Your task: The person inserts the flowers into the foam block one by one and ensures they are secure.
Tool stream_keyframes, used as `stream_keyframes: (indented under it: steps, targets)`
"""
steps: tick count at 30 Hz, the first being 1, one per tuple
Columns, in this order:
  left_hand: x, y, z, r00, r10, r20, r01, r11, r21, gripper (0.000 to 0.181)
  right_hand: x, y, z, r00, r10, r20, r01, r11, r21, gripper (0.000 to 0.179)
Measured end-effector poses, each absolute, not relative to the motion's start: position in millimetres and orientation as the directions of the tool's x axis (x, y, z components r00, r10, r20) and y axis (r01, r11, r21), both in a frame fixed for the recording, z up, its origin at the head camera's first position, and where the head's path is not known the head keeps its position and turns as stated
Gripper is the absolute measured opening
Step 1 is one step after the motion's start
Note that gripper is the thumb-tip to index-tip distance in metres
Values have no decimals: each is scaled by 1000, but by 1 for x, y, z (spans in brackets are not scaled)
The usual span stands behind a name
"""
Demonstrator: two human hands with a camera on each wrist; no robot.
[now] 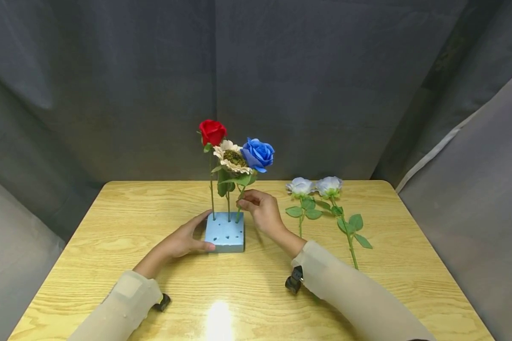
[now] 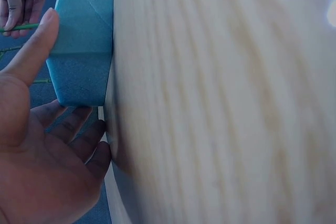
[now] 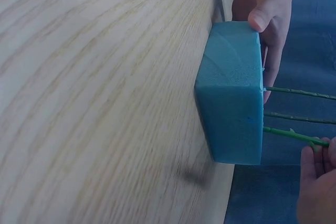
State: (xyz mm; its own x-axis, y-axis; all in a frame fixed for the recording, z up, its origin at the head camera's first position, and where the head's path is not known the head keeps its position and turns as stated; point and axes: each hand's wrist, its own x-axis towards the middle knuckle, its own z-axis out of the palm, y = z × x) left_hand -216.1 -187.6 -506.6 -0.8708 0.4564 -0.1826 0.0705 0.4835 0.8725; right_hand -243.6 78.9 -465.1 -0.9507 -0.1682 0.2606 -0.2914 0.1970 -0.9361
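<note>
A light-blue foam block (image 1: 224,233) with several small holes in its top rests on the wooden table. Three flowers rise from its far row of holes: a red rose (image 1: 213,132), a cream sunflower with a dark centre (image 1: 234,159) and a blue rose (image 1: 258,154). My left hand (image 1: 188,240) grips the block from its left side, thumb at the near edge. In the left wrist view, its fingers (image 2: 79,129) lie along the block's side. With thumb and fingertips, my right hand (image 1: 262,210) pinches the blue rose's green stem (image 3: 294,135) a little above the block.
Two pale lavender-white roses, one nearer (image 1: 300,187) and one farther right (image 1: 329,186), lie on the table (image 1: 187,303) to the right of my right hand, with leafy green stems. A dark grey curtain (image 1: 153,94) hangs behind the table's far edge.
</note>
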Motion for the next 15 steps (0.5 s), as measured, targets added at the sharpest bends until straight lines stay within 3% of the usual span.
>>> stream_keyframes:
  steps: [15]
  targets:
    - [-217,-187,-507,-876,449,-175,87,505,859,115,-240,84,-473,-959,-185,215,-243,149,-958,18]
